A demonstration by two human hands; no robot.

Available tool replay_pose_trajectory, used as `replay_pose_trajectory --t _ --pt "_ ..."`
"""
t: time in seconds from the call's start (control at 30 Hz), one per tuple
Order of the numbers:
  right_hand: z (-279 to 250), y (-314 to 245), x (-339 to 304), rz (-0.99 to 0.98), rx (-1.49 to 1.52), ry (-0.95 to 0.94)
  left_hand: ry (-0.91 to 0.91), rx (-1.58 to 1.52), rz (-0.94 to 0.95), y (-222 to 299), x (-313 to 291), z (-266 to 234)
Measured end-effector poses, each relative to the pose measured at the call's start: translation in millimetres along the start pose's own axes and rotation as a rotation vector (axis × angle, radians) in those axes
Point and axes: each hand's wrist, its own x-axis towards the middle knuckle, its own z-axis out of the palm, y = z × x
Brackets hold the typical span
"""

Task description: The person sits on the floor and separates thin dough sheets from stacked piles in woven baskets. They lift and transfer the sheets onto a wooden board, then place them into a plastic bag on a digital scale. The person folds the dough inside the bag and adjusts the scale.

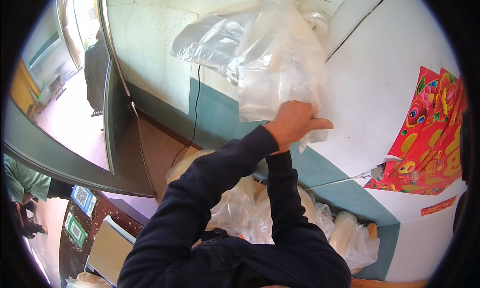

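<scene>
A bunch of clear plastic bags (pixel 280 53) hangs against the white wall in front of me. My left hand (pixel 296 119) is up at the lower right edge of the bunch, fingers curled closed on a plastic bag, thumb pointing right. A crumpled corner of thin plastic sticks out below the thumb. My right hand (pixel 284 147) is raised just under the left one, which covers most of it; its fingers are hidden. Both arms wear dark sleeves, the left crossing in front toward the right.
Several filled clear bags (pixel 240 208) lie low along the wall. A glass door (pixel 117 138) stands at left, beside a dark counter (pixel 70 245) with code signs (pixel 83 200) and a tan board (pixel 107 248). Red floral paper (pixel 427 138) hangs at right. Another person (pixel 27 178) is at far left.
</scene>
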Motion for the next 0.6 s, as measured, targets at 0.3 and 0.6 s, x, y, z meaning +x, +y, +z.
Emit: replay_pose_trajectory --t 0.3,0.6 --pt "9 17 -9 -0.053 0.040 0.090 0.157 -0.247 -0.029 -5 -48 -57" --pt "82 27 -5 -0.287 -0.194 0.638 0.675 -0.200 -0.180 -35 -73 -239"
